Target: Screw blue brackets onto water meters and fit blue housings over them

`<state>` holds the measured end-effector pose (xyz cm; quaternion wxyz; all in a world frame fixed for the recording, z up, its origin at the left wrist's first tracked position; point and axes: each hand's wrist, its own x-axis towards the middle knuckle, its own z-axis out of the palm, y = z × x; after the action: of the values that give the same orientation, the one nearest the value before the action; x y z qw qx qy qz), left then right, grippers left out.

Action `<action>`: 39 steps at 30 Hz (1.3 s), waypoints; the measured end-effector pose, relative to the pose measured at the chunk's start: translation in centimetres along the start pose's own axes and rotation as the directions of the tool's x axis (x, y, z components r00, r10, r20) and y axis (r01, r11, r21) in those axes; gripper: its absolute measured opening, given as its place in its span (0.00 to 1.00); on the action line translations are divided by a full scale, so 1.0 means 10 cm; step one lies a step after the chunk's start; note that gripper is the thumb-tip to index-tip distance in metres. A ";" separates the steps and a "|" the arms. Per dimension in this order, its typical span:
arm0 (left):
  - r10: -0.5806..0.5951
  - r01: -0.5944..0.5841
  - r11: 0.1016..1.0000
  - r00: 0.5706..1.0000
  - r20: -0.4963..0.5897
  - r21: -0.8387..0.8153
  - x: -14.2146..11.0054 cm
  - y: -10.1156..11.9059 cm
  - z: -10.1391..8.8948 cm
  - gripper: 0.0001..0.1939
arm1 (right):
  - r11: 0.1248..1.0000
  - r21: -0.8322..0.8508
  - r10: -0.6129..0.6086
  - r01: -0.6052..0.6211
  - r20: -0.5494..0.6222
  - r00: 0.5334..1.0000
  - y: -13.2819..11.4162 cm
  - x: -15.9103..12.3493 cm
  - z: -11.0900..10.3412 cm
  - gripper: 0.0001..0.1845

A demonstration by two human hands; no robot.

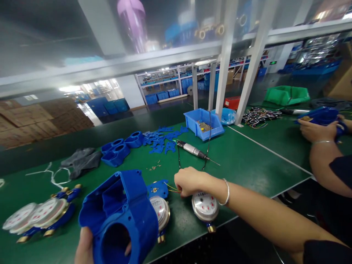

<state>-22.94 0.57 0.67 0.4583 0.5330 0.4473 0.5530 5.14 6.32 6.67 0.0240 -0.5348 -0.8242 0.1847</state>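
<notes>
My left hand (84, 247) grips a large blue plastic meter housing (121, 216) near the table's front edge, its round opening facing me. My right hand (188, 180) is closed over thin yellow wires beside a small blue plate (157, 189) with a brass fitting; what its fingers pinch is partly hidden. A water meter (205, 206) with a white dial lies just under my right wrist. Another meter (161, 211) lies between the housing and that hand. An electric screwdriver (192, 150) lies on the green table (247, 165) beyond my right hand.
Several meters (38, 216) lie at the front left. Blue housings (118, 150) and flat blue plates (161, 141) sit mid-table, grey gloves (81, 159) to their left, a blue screw bin (203, 124) behind. At right, another person's hand (316, 130) holds a blue part.
</notes>
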 end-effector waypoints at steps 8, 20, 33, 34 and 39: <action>-0.560 0.245 0.716 0.761 -0.329 -0.653 0.26 0.88 1.04 0.17 | 0.861 0.506 -0.002 0.060 -0.115 0.993 0.30 -0.33 0.11 0.07; -0.166 0.020 0.908 0.934 -0.317 -0.418 0.53 0.51 1.25 0.19 | 0.760 0.614 0.007 0.213 -0.335 0.942 0.18 -0.52 0.19 0.11; -0.018 -0.054 0.962 0.965 -0.260 -0.268 0.39 0.41 1.43 0.21 | 0.611 0.745 0.212 0.269 -0.481 0.851 0.08 -0.56 0.34 0.05; -0.027 -0.043 0.964 0.966 -0.257 -0.264 0.40 0.40 1.42 0.21 | 0.601 0.751 0.212 0.273 -0.479 0.852 0.08 -0.56 0.34 0.06; 0.325 -0.282 0.941 0.907 -0.268 0.187 0.46 0.40 1.39 0.24 | 0.551 0.806 0.219 0.216 -0.389 0.895 0.05 -0.58 0.27 0.09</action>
<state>-9.26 4.45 5.84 0.2546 0.5392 0.4608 0.6573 7.43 0.55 4.91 0.4627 -0.4864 -0.6074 0.4247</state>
